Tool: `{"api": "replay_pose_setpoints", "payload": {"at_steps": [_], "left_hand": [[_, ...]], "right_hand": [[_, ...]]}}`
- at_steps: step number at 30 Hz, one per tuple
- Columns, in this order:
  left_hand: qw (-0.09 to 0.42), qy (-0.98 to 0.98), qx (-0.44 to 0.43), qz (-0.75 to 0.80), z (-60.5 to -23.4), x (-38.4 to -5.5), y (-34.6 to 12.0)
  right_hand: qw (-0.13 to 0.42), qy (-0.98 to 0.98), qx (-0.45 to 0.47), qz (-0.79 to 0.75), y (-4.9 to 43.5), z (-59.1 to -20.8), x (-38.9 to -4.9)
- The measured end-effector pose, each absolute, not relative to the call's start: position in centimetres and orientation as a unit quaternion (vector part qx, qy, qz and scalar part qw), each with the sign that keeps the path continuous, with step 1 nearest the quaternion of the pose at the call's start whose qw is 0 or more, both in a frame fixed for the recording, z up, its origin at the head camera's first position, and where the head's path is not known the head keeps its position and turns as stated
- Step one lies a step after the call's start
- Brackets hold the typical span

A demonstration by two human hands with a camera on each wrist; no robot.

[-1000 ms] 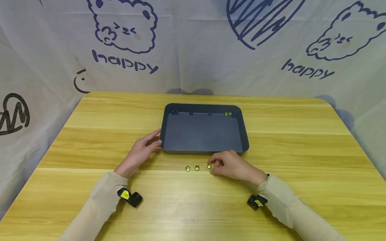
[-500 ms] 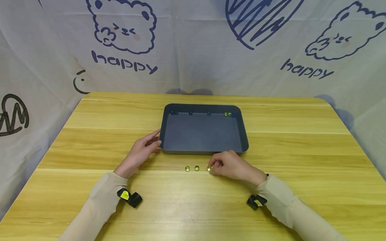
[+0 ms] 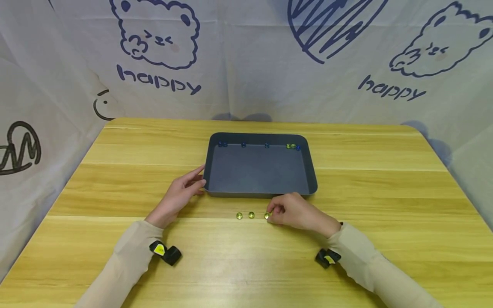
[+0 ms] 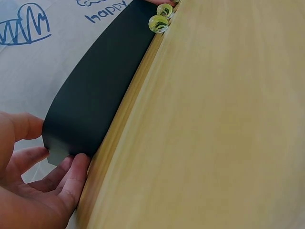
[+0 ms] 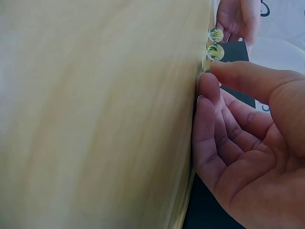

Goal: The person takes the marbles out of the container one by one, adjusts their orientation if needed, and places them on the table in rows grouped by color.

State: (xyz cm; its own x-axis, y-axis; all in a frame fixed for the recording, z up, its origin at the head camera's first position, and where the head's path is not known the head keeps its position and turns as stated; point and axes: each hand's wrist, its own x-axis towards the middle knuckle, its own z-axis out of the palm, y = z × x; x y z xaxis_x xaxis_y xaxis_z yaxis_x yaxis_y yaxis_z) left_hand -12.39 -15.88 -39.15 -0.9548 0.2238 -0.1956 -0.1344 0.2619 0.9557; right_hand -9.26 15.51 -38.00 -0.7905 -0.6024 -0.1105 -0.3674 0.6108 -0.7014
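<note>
Just in front of the dark grey tray, two yellow-green glass marbles lie in a row on the wooden table. A third yellow-green marble is at the right end of that row, pinched between the thumb and index finger of my right hand. That marble is hidden by the fingertips in the right wrist view. My left hand rests its fairly straight fingers against the tray's near left corner, thumb at the corner and index finger along the side. In the left wrist view, the fingers touch the tray's outer wall.
Along the tray's far inner wall sit several blue marbles and two yellow-green ones. A white cloth with drawings hangs behind the table. Each wrist carries a small black camera.
The marble at my right fingertips has shifted slightly toward me since the earliest frame, with a small movement of the fingers. The left hand and tray show no clear motion.
</note>
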Motion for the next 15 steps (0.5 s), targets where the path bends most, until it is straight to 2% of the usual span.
{"api": "replay_pose_setpoints", "payload": {"at_steps": [15], "left_hand": [[0.147, 0.780, 0.030, 0.607, -39.01, -12.33, -15.92]], "right_hand": [[0.171, 0.888, -0.285, -0.317, 16.01, -37.27, -9.27]]}}
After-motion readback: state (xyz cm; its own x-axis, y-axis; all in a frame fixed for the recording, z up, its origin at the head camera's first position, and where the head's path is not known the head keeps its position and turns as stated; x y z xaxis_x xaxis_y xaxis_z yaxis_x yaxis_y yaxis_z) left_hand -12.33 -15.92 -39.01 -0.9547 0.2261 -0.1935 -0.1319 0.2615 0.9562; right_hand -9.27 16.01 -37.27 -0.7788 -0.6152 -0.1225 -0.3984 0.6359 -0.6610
